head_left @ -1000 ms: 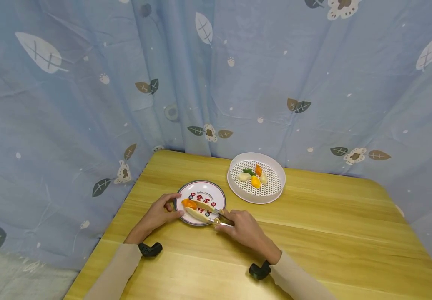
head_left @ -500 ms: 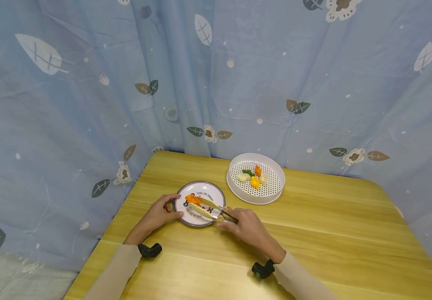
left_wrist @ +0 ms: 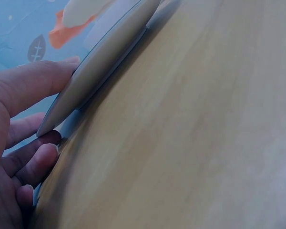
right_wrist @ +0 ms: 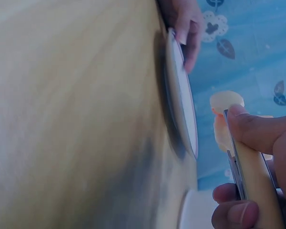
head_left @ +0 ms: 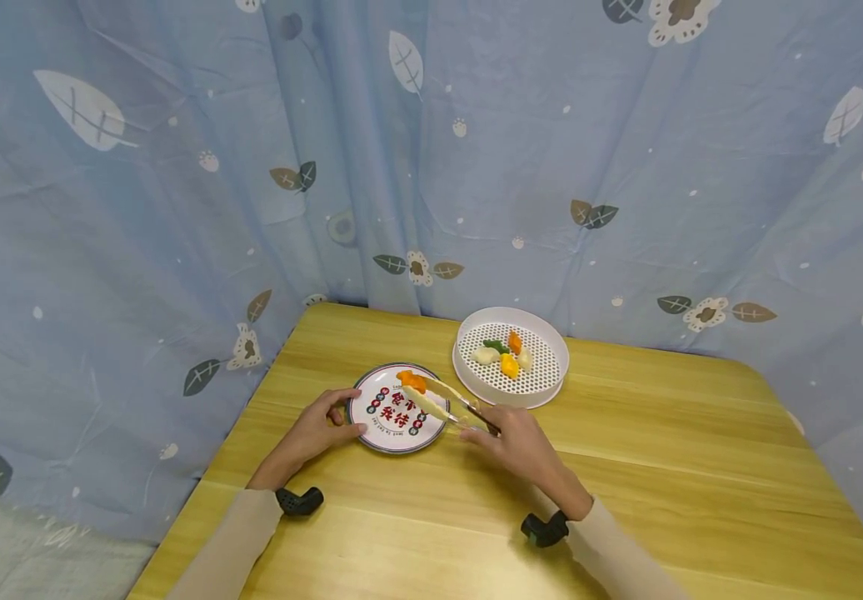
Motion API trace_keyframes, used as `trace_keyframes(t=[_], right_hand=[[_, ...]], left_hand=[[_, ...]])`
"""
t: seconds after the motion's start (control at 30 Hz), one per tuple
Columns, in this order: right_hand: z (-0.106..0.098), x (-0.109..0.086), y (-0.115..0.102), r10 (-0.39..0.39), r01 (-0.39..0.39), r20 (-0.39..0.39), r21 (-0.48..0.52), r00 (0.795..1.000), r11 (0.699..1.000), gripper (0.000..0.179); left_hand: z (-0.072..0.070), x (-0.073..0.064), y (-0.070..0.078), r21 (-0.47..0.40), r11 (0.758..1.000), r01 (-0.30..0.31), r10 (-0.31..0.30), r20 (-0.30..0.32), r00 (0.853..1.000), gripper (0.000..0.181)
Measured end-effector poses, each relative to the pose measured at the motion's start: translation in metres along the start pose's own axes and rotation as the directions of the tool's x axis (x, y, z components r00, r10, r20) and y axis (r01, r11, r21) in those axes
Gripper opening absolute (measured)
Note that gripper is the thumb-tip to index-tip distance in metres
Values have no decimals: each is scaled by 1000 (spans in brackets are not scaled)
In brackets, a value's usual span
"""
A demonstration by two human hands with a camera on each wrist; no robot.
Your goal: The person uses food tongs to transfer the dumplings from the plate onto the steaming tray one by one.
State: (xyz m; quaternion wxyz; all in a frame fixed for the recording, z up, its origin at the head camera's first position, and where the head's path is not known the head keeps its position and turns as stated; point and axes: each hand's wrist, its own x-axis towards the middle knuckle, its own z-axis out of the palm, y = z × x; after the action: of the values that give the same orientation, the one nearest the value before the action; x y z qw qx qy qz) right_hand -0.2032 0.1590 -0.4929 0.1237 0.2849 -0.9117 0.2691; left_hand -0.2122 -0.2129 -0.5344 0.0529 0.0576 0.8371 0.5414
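Note:
My left hand (head_left: 326, 421) pinches the left rim of a white round plate (head_left: 394, 445) with red and dark printed characters. In the left wrist view, its thumb and fingers (left_wrist: 35, 164) meet at the plate's edge. My right hand (head_left: 520, 446) grips a pair of tongs (head_left: 426, 406) with pale yellow arms and metal parts. Between the tong tips sits a small orange piece (head_left: 411, 381), dumpling-like in shape, above the plate's upper right part. The right wrist view has the tongs (right_wrist: 255, 179) raised off the plate, with the thumb along one arm.
Behind and to the right of the plate stands a white steamer basket (head_left: 487, 389) with a perforated floor. Inside lie a yellow piece (head_left: 510, 366), an orange piece (head_left: 515, 342), a green piece (head_left: 497, 345) and pale pieces (head_left: 486, 356). A patterned blue curtain (head_left: 506, 167) hangs behind the wooden table (head_left: 664, 467).
My right hand has moved right, and the tongs have carried the orange piece up and right from the plate's left side. My left hand stays at the rim.

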Motion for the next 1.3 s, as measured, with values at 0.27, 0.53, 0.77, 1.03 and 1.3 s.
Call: trace_keyframes(t=[0.27,0.53,0.77,1.03,1.3], right_hand=[[-18,5,17,29,-29,-50,-4,998,1000,38],[-37,8,38,115,-118,-58,-48,992,992,33],[-54,5,55,204,-208,-62,-79,977,975,49],[-68,-4,74,265,-273,-80,-124,961,954,63],[-79,-11,89,300,-320,-135,-172,944,931,58]], left_hand=[[1,0,-1,-2,1000,4,-4,2,1000,64],[1,0,1,-3,1000,4,-4,5,1000,64],[0,-1,2,-7,1000,0,0,7,1000,63],[1,-2,2,-14,1000,-2,2,-2,1000,65],[0,-2,2,-13,1000,-3,3,3,1000,67]])
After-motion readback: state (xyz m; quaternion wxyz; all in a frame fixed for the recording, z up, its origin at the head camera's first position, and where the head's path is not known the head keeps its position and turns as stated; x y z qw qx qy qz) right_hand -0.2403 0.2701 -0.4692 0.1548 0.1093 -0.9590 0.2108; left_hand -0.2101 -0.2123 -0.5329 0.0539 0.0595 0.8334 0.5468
